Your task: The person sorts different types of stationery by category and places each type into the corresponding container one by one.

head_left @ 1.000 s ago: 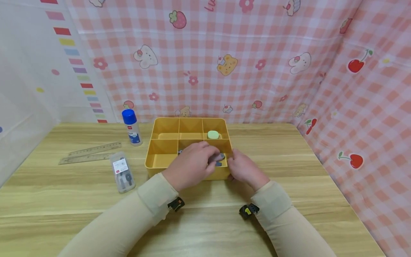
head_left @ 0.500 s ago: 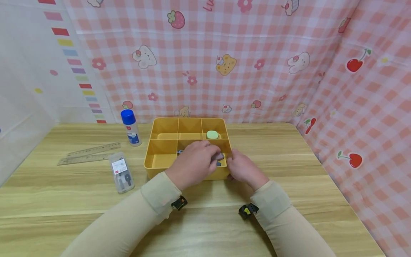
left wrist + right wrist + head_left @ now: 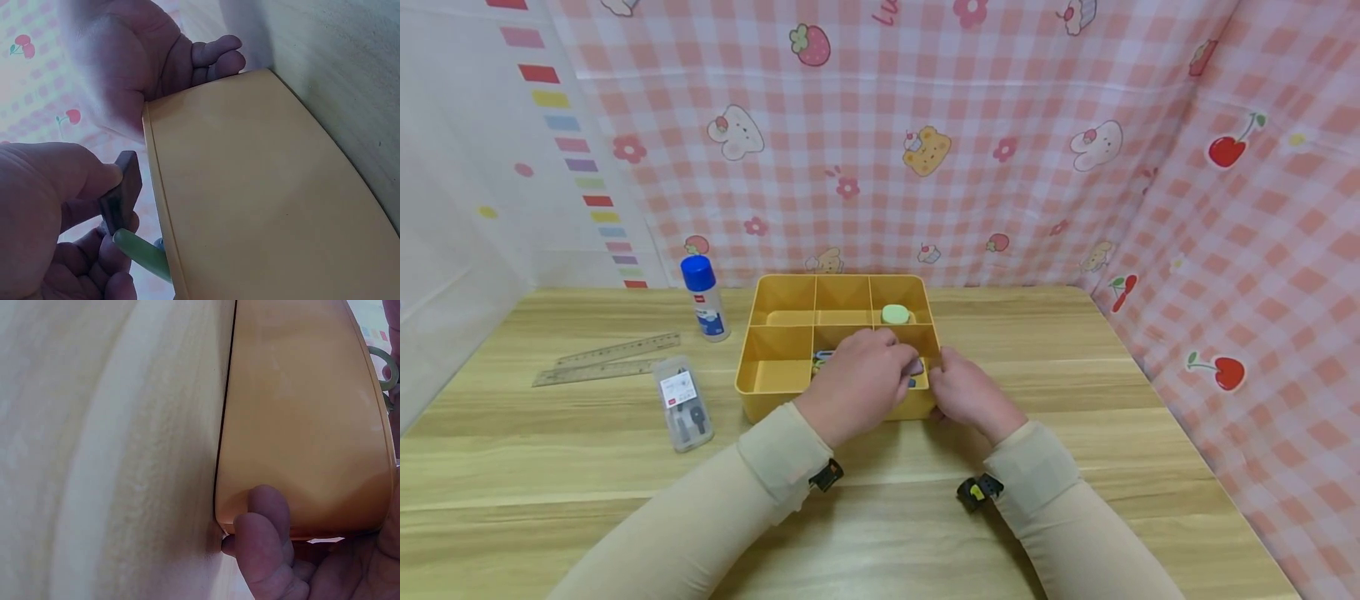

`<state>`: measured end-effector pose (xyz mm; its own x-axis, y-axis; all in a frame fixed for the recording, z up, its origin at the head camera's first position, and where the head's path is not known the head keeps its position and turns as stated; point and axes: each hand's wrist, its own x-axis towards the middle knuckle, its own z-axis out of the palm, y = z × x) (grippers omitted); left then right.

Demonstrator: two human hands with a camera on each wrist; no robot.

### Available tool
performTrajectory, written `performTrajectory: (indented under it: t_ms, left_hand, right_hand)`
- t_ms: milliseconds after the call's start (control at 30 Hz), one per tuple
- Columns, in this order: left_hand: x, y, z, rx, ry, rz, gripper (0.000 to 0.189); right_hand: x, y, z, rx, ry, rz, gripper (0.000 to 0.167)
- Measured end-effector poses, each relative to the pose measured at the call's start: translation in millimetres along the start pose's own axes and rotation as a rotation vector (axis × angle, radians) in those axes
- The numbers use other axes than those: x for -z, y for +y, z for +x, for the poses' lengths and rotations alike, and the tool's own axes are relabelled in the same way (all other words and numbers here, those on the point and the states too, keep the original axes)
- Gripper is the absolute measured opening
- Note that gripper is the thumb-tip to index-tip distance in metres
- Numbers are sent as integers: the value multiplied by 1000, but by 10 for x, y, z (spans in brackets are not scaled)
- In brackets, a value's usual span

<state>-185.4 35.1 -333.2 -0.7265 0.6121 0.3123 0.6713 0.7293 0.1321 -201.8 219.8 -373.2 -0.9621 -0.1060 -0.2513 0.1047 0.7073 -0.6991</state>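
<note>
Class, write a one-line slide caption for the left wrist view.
Left hand pinches a dark flat piece beside the yellow organizer box; right hand steadies its corner.

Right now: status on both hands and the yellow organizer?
Left hand pinches small dark piece over front compartment. Right hand steadies yellow organizer at its front right corner. Nothing blocking.

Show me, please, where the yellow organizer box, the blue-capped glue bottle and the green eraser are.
yellow organizer box (image 3: 775, 392): head view, front-left rim.
blue-capped glue bottle (image 3: 697, 272): head view, blue cap.
green eraser (image 3: 896, 313): head view, top face.
</note>
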Motion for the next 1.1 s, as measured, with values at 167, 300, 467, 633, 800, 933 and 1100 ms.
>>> performTrajectory:
  t_ms: [167,300,467,633,800,933,1100]
  left_hand:
    - [-8,-3,-2,11,0,-7,16]
    - [-17,-8,-4,12,5,-2,15]
    - [-17,-24,-7,8,-3,-4,16]
    - [-11,-32,-16,4,-9,-30,20]
    - [5,-27,-38,10,-22,-38,22]
    - [28,-44,-95,1,-32,-53,26]
    - [131,-135,-237,-10,13,-70,29]
  right_hand:
    - [-3,2,13,-2,4,-8,40]
    - [-3,-4,8,-1,11,-18,39]
    - [-1,-11,-1,2,14,-24,39]
    - [0,-6,-1,1,10,-12,40]
    - [1,-11,0,-3,2,-3,41]
    - [-3,-21,1,4,-1,-14,41]
    - [-5,-30,-20,-1,11,-37,42]
